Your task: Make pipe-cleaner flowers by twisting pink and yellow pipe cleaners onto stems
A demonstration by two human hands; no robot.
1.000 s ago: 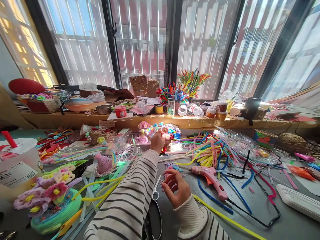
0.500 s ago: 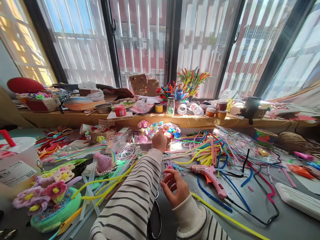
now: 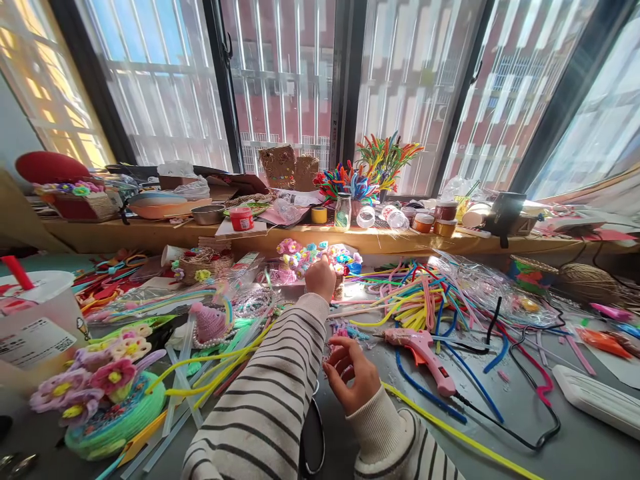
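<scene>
The flower cluster (image 3: 302, 257) at the left hand (image 3: 321, 277) stretches left to right.

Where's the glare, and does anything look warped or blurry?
Head view: daylight pours through the windows, glaring on the table right of the left hand; head view: outer frames splay; the cup's bottom blurs.
</scene>
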